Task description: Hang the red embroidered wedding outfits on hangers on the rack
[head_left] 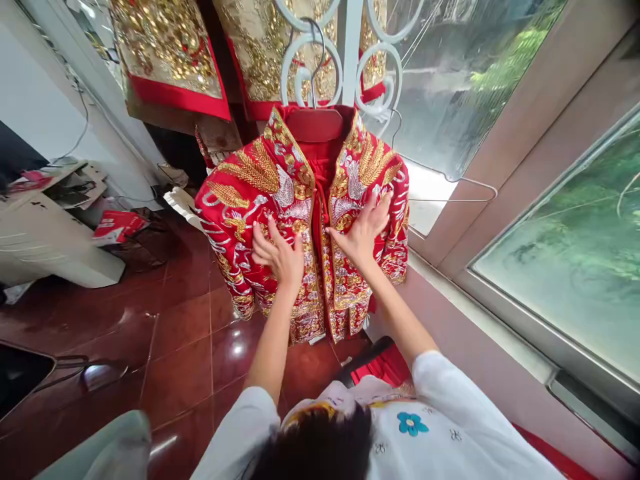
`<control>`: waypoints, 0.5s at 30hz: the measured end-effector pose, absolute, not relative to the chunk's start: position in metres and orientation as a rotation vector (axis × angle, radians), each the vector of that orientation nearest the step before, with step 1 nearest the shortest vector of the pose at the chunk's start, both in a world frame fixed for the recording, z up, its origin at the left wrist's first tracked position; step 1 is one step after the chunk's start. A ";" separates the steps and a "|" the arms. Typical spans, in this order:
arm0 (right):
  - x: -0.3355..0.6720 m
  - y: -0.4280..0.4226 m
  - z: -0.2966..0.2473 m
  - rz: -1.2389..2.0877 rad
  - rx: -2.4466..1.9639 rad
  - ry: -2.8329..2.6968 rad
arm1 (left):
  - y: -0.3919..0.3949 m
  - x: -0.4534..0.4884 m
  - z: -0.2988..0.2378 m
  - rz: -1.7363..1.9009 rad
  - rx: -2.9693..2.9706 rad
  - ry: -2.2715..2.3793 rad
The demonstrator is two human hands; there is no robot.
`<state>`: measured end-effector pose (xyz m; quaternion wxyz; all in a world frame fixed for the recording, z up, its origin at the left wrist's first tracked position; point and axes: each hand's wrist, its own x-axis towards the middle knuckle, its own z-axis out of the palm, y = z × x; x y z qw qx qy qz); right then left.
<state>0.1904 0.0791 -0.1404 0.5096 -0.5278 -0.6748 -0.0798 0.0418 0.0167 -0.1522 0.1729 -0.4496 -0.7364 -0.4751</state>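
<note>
A red jacket [240, 193] thick with gold and silver embroidery hangs on a red hanger [314, 123] from a white scrolled metal stand [350, 60]. My left hand [277, 252] lies flat on the jacket's left front panel, fingers spread. My right hand [361, 230] rests flat on the right front panel beside the centre opening, fingers stretched out. Neither hand holds anything.
More gold and red embroidered garments [170, 53] hang behind. An empty wire hanger [450, 183] sticks out to the right by the window [565, 247]. A white desk [45, 240] with papers stands left. Red fabric [385, 367] lies on the dark red tile floor [180, 333].
</note>
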 end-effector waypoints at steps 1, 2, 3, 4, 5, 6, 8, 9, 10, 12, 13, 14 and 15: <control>0.190 0.092 -0.127 -0.237 -1.298 -1.622 | 0.014 0.030 -0.150 -1.338 -1.298 -2.068; 0.195 0.104 -0.117 -0.264 -1.322 -1.609 | 0.010 0.016 -0.148 -1.329 -1.331 -2.037; 0.204 0.115 -0.109 -0.280 -1.329 -1.596 | 0.004 0.003 -0.144 -1.323 -1.363 -1.999; 0.216 0.124 -0.104 -0.281 -1.315 -1.599 | -0.003 -0.009 -0.139 -1.321 -1.377 -1.954; 0.229 0.133 -0.100 -0.269 -1.284 -1.632 | -0.009 -0.020 -0.133 -1.327 -1.355 -1.909; 0.242 0.142 -0.096 -0.243 -1.240 -1.695 | -0.014 -0.028 -0.125 -1.334 -1.308 -1.871; 0.264 0.157 -0.087 -0.168 -1.155 -1.858 | -0.018 -0.036 -0.109 -1.327 -1.185 -1.852; 0.272 0.164 -0.082 -0.124 -1.122 -1.932 | -0.017 -0.038 -0.102 -1.314 -1.135 -1.874; 0.278 0.170 -0.077 -0.075 -1.090 -1.990 | -0.014 -0.039 -0.096 -1.301 -1.116 -1.907; 0.288 0.178 -0.066 0.038 -0.999 -2.055 | -0.005 -0.044 -0.089 -1.307 -1.184 -1.954; 0.292 0.179 -0.062 0.100 -0.936 -2.072 | -0.001 -0.050 -0.087 -1.329 -1.248 -1.946; 0.296 0.179 -0.057 0.166 -0.866 -2.081 | 0.003 -0.057 -0.084 -1.358 -1.319 -1.916; 0.301 0.178 -0.054 0.237 -0.796 -2.075 | 0.006 -0.067 -0.082 -1.382 -1.384 -1.873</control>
